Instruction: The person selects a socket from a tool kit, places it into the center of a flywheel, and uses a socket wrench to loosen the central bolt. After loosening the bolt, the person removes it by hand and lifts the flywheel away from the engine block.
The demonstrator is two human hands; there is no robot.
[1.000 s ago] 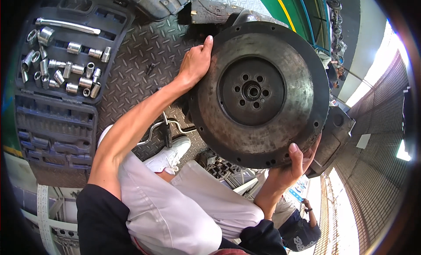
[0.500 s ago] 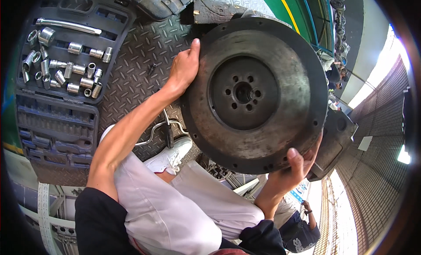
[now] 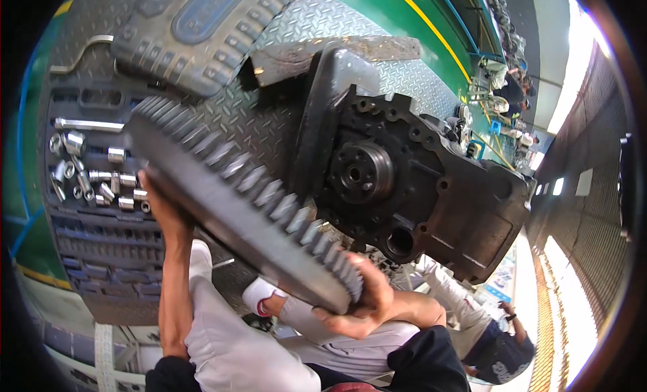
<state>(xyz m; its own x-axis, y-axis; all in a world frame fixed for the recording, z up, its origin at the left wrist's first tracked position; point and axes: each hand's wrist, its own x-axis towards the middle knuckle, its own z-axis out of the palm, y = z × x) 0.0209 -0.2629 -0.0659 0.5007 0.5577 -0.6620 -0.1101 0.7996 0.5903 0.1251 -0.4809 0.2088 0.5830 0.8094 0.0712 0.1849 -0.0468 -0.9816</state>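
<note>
Both my hands carry a heavy dark flywheel (image 3: 229, 203), now seen nearly edge-on, its toothed ring gear facing up and right. My left hand (image 3: 167, 213) grips its left end, with the fingers partly hidden by the rim. Around the lower right end my right hand (image 3: 367, 301) is closed, thumb below the rim and fingers over the teeth. Apart from the flywheel, to its right, stands a black engine block (image 3: 465, 210). The round crankshaft flange (image 3: 360, 173) with a centre hole shows on the block's face.
An open socket case (image 3: 108, 234) with loose chrome sockets and a bar (image 3: 87, 125) lies at left. Behind are a closed grey tool case (image 3: 195, 35), a bent metal rod (image 3: 84, 53) and a wooden block (image 3: 283, 60) on tread plate. Another person (image 3: 502, 348) is at lower right.
The flywheel has swung left and down, away from the engine block, and turned from face-on to edge-on. Both hands moved with it. The block's face and flange are now uncovered.
</note>
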